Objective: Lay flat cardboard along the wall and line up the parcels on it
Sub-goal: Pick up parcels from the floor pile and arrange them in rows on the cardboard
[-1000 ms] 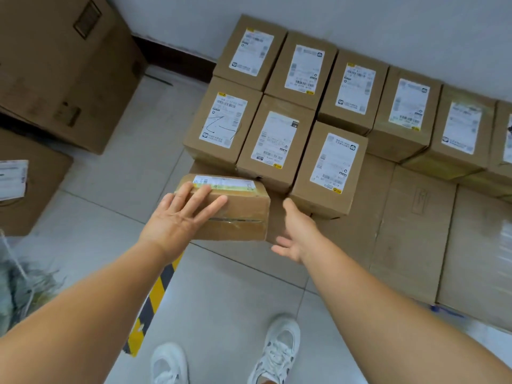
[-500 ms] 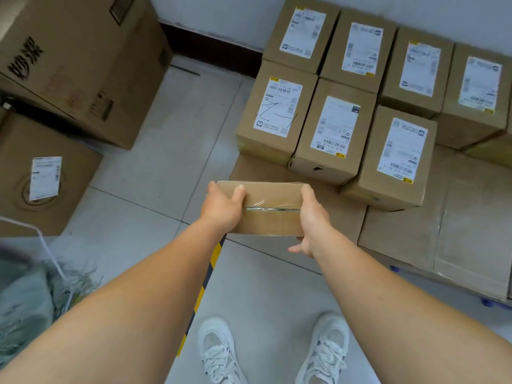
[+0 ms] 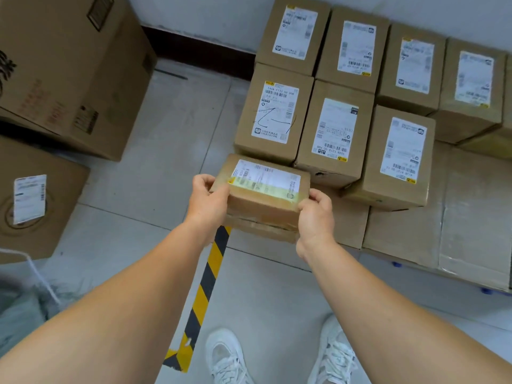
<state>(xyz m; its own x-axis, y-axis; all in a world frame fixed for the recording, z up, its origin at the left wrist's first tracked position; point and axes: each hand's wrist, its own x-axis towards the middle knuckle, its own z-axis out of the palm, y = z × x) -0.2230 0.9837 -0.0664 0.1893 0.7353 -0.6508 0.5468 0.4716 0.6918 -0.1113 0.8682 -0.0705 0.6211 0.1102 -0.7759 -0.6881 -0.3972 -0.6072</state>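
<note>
My left hand (image 3: 207,199) and right hand (image 3: 316,214) clamp the ends of a flat parcel (image 3: 263,194), label up, held over the near left corner of the flat cardboard (image 3: 410,239). I judge this the lining-up step: next I should lower it squarely in front of the scribbled box (image 3: 273,113), flush with that row. I count seven upright parcels standing on the cardboard, four against the wall and three in front, with an eighth cut by the frame edge.
</note>
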